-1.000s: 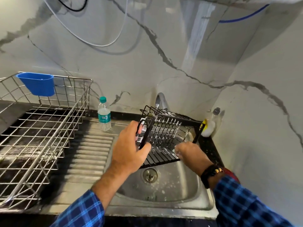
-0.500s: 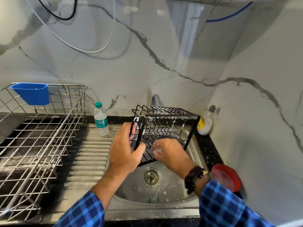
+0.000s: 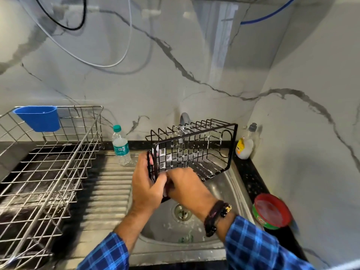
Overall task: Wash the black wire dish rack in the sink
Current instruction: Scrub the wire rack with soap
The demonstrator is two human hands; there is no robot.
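Note:
The black wire dish rack [image 3: 196,151] is held tilted above the steel sink [image 3: 224,184], with soap foam on its wires. My left hand [image 3: 146,184] grips the rack's left end frame. My right hand [image 3: 187,188] presses against the rack's lower left corner, fingers curled; whether it holds a scrubber is hidden. The tap [image 3: 184,121] stands behind the rack, partly covered by it. The sink drain [image 3: 181,211] shows below my hands.
A large silver wire basket [image 3: 44,172] with a blue plastic cup [image 3: 39,118] fills the counter at left. A water bottle [image 3: 120,146] stands on the ribbed drainboard [image 3: 109,191]. A dish soap bottle [image 3: 245,147] and a red-lidded green tub [image 3: 272,211] sit at the right.
My right hand has slid left along the rack, from its right part to the lower left corner beside my left hand. The rack's right end has swung upward.

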